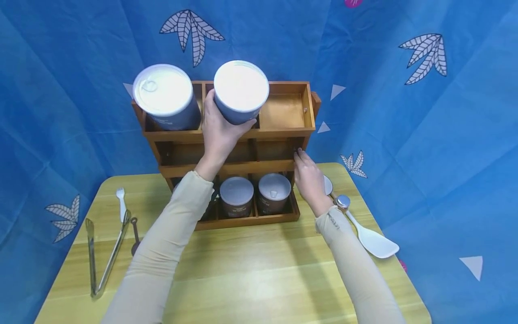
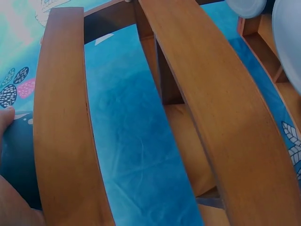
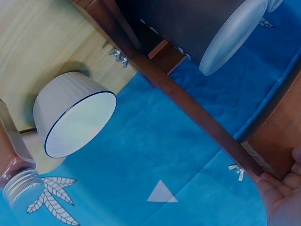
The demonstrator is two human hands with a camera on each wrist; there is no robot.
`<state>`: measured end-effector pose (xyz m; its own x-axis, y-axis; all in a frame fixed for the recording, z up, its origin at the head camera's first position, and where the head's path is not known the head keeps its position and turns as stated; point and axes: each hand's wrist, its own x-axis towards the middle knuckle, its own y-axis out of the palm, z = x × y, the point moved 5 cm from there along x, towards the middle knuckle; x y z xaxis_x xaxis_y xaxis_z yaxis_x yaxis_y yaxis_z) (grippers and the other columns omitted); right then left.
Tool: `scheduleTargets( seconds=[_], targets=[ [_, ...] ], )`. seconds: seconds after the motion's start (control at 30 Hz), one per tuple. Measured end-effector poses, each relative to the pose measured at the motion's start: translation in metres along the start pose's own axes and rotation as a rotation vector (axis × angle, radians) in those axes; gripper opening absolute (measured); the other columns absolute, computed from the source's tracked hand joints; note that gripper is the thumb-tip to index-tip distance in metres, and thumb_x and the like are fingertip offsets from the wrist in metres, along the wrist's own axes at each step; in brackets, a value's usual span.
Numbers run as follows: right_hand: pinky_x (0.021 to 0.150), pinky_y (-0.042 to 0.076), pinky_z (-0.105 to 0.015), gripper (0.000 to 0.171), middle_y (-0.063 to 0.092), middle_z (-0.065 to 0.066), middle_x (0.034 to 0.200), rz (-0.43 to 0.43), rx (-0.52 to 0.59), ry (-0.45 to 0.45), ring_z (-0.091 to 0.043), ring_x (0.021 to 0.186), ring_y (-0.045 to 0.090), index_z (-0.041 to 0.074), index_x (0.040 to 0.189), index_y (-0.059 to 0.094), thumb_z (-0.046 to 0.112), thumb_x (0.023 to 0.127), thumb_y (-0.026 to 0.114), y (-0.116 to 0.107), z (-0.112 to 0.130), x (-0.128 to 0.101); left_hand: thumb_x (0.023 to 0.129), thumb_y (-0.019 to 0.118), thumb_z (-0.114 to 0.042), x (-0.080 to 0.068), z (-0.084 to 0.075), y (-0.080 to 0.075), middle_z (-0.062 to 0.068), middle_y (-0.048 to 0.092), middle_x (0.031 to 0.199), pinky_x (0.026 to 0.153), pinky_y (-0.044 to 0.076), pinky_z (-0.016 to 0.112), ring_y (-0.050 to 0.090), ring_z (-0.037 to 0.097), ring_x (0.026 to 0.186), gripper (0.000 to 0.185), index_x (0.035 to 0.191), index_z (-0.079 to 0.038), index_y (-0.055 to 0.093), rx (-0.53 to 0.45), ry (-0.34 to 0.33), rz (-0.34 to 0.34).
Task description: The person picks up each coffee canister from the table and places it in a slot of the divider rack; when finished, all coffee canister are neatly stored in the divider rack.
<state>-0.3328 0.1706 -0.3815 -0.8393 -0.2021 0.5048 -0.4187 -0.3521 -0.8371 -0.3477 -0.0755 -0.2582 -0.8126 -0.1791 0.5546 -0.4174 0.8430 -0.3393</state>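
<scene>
Taking the wooden rack point(image 1: 238, 168) as our landmark, we start nearest us with the yellow table point(image 1: 251, 274) it stands on. To the rack's left, toward the table edge, lie metal tongs point(image 1: 103, 252), a small dark spoon point(image 1: 135, 236) and a white fork point(image 1: 121, 202). To its right lies a white rice paddle point(image 1: 370, 238), with a silver-capped jar point(image 1: 342, 202) beside it; the right wrist view shows that jar point(image 3: 16, 181) next to a white blue-rimmed bowl point(image 3: 75, 120).

In the rack's bottom tier sit two brown cans with pale lids point(image 1: 255, 193), side by side.

Our right hand point(image 1: 309, 177) is at the rack's right side, level with the middle tier, its fingertips touching the wooden frame; the fingers look fairly straight and grip nothing that we can see.

Higher up, our left hand point(image 1: 220, 130) holds a dark blue canister with a white lid point(image 1: 240, 90), thumb and fingers wrapped round its body. The canister is tilted toward us at the middle compartment of the rack's top tier; we cannot tell whether its base rests inside. A second white-lidded canister point(image 1: 166, 96) stands in the left compartment of that tier, just beside it. The right compartment point(image 1: 283, 110) shows bare wood.

Behind the rack hangs a blue cloth with leaf prints point(image 1: 425, 135).
</scene>
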Motion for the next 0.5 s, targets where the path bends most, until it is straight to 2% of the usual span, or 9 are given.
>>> scheduleTargets(
  seconds=[0.27,0.5],
  targets=[
    [0.106,0.049,-0.045,0.036,0.056,-0.018,0.142,0.008,0.01,-0.005,-0.033,0.131,0.055,-0.004,0.132,0.058,0.009,0.1,0.049,0.0021,-0.0001,0.0016,0.071,0.087,-0.038,0.0025,0.001,-0.0034,0.006,0.035,0.157,0.121,0.031,0.042,0.037,0.019,0.144,0.11,0.152,-0.013,0.018,0.032,-0.062,0.029],
    [0.106,0.048,-0.045,0.035,0.055,-0.019,0.142,0.002,0.015,-0.001,-0.033,0.131,0.055,-0.004,0.131,0.059,0.009,0.1,0.049,0.0038,-0.0025,0.0033,0.072,0.087,-0.033,0.002,0.0001,-0.0055,0.002,0.033,0.158,0.121,0.031,0.037,0.037,0.016,0.144,0.111,0.155,-0.016,0.016,0.001,-0.061,0.032]
  ],
)
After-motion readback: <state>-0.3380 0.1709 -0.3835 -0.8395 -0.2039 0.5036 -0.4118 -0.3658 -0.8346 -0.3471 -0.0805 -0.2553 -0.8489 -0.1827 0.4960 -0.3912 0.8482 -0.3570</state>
